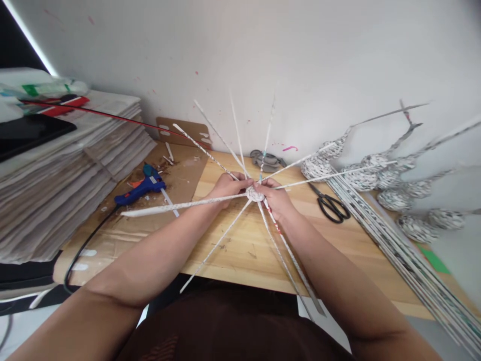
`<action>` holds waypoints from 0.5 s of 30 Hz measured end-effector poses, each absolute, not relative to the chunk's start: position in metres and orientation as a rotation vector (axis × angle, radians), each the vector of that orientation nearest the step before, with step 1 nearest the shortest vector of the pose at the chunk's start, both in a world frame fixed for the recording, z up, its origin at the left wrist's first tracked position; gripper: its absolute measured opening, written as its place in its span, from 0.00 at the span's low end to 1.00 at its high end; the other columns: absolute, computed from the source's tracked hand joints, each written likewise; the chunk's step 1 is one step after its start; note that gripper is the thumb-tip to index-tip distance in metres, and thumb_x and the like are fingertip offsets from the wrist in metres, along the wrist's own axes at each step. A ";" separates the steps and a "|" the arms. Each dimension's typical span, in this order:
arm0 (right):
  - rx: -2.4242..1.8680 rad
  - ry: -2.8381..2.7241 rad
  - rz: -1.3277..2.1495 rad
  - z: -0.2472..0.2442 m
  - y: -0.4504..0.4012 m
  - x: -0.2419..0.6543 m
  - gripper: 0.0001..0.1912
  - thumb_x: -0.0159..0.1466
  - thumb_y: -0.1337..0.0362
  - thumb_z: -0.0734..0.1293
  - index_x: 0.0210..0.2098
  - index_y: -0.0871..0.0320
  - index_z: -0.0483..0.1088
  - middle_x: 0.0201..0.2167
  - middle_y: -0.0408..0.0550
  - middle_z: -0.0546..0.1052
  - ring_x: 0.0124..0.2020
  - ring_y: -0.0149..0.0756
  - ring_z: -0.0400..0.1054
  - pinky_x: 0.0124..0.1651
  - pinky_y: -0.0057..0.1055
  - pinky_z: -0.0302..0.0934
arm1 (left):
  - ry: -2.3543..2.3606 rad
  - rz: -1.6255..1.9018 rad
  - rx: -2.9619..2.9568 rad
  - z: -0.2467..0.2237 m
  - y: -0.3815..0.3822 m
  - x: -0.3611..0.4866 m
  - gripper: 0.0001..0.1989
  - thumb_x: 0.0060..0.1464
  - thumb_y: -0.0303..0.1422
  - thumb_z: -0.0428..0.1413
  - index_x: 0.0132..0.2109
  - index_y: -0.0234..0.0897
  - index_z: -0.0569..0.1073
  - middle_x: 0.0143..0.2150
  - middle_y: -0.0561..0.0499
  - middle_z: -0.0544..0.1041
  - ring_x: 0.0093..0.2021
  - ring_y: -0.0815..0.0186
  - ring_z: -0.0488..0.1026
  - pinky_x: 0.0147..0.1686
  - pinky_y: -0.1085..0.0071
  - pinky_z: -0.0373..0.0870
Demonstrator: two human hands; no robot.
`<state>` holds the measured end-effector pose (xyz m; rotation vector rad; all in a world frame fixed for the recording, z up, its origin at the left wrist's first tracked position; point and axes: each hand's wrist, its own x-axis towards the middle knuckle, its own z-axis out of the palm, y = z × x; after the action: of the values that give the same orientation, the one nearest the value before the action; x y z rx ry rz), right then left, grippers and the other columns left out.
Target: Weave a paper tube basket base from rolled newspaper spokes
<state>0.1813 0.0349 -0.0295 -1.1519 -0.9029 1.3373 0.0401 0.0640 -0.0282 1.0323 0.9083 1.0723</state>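
Observation:
Rolled paper strips spread like spokes from a small woven paper base point(256, 193), held above the wooden table. My left hand point(228, 188) pinches the base's left side, its thumb on top near the centre. From the right, my right hand point(276, 196) grips the same base, with its thumb close to the left one. One thicker paper strip point(180, 205) sticks out left over my left forearm. Others point toward the wall and down past the table's front edge. The fingers beneath the base are mostly hidden.
A blue glue gun point(141, 189) lies on cardboard at left, beside a tall newspaper stack point(75, 175). Black-handled scissors point(332, 206) rest at right, near a bundle of long paper tubes point(391, 240). Several woven paper pieces point(363, 175) stand along the wall.

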 end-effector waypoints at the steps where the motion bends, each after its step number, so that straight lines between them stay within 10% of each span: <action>1: -1.165 -0.893 1.333 -0.029 0.035 0.181 0.17 0.42 0.59 0.78 0.21 0.57 0.67 0.17 0.40 0.72 0.18 0.29 0.63 0.18 0.26 0.53 | 0.917 1.088 1.033 -0.029 0.064 0.041 0.15 0.33 0.36 0.69 0.24 0.32 0.72 0.21 0.52 0.73 0.24 0.69 0.70 0.29 0.70 0.66; 15: -1.196 -0.944 1.223 -0.027 0.032 0.176 0.15 0.43 0.58 0.76 0.22 0.57 0.68 0.17 0.39 0.72 0.18 0.29 0.63 0.19 0.26 0.54 | 1.015 1.122 1.133 -0.032 0.064 0.040 0.14 0.36 0.37 0.68 0.26 0.33 0.73 0.23 0.52 0.74 0.24 0.69 0.69 0.27 0.71 0.63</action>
<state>0.1760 0.0319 -0.0266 -1.1964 -0.9441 1.2228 0.0405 0.0645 -0.0323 1.1327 1.0153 1.1215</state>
